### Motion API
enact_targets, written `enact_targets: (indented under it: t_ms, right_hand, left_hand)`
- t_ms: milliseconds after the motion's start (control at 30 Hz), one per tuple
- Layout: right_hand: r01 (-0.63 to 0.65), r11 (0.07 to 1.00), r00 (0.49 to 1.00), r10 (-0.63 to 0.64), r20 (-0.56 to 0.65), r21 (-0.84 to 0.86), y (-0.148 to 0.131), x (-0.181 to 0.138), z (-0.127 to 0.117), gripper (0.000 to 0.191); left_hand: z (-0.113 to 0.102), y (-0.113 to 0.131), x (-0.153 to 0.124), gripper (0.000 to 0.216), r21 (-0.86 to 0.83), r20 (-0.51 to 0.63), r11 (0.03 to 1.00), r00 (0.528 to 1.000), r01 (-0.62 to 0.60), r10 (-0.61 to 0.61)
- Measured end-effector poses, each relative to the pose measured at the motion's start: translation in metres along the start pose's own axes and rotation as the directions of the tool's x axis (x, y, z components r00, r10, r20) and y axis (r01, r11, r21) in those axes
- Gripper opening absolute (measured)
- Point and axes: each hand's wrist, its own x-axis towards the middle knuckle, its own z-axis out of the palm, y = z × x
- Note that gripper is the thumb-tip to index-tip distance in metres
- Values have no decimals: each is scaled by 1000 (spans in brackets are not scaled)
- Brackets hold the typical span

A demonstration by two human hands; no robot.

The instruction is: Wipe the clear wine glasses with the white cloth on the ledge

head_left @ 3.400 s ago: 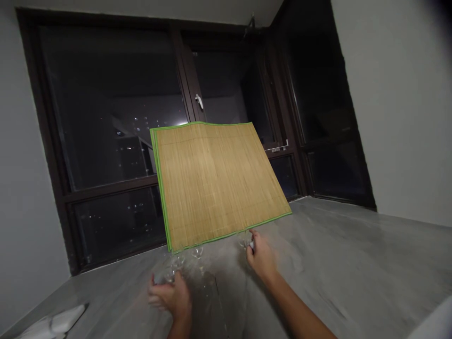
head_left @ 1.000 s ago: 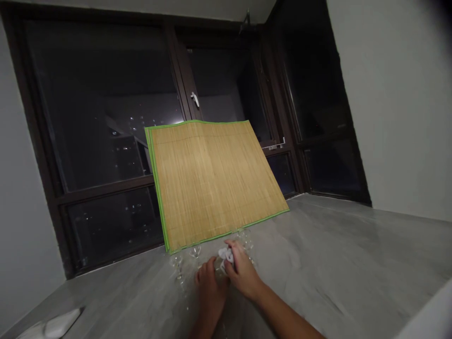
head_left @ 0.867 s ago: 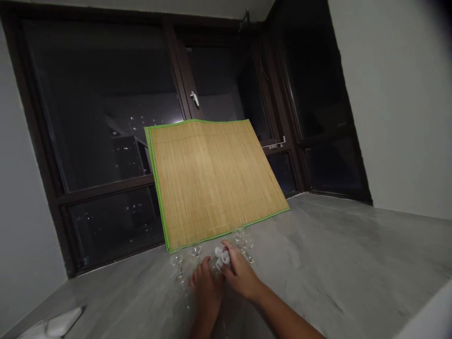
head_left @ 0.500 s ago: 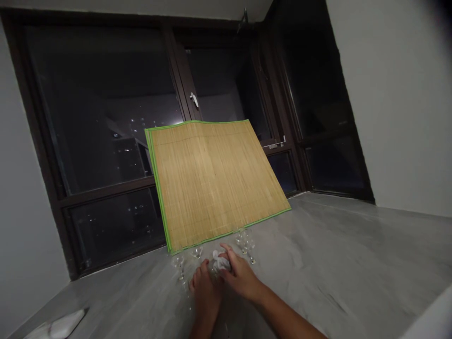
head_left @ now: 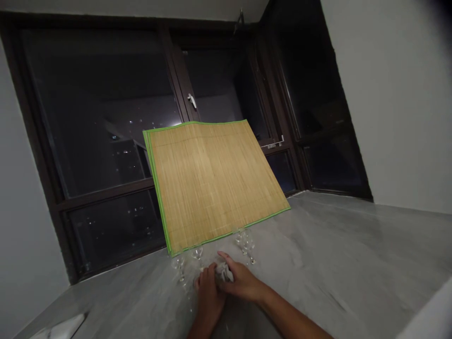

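My two hands meet low in the middle of the grey marble counter (head_left: 335,263). My right hand (head_left: 240,282) is closed on a small white cloth (head_left: 223,271), pressed against something held by my left hand (head_left: 209,294), whose fingers are wrapped round it; it looks like a clear glass but is mostly hidden. Small clear stemmed glasses stand just beyond the hands: one at the left (head_left: 179,266), one behind it (head_left: 197,254), and a pair at the right (head_left: 246,242).
A bamboo mat with green edging (head_left: 212,181) leans against the dark window (head_left: 106,122) right behind the glasses. A white folded cloth (head_left: 60,326) lies at the counter's near left corner. A grey wall (head_left: 395,103) closes the right side.
Earlier my hands were apart, each by a glass. They came together at the centre with the white cloth, which my right hand has been working against the thing in my left hand.
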Motion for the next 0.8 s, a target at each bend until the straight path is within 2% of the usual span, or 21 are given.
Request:
enact_targets:
  t_ms: [167,267,533,800]
  right_hand:
    - [-29,999,999,30,37,-34,3,-2,2,90]
    - [-28,998,999,29,20,-57,6,-2,4,86]
    - [-45,990,987,23,-160,-137,11,6,9,70]
    - [8,988,962,-50,-267,-155,2,5,7,43]
  left_hand:
    - [-3,6,-3,50,-112,57,992,996,-58,65]
    - [-5,13,-4,50,-132,52,990,996,-58,66]
    - [5,12,0,50,-188,-13,980,998,-58,57]
    - [5,12,3,39,-161,-106,975,985,-153,137]
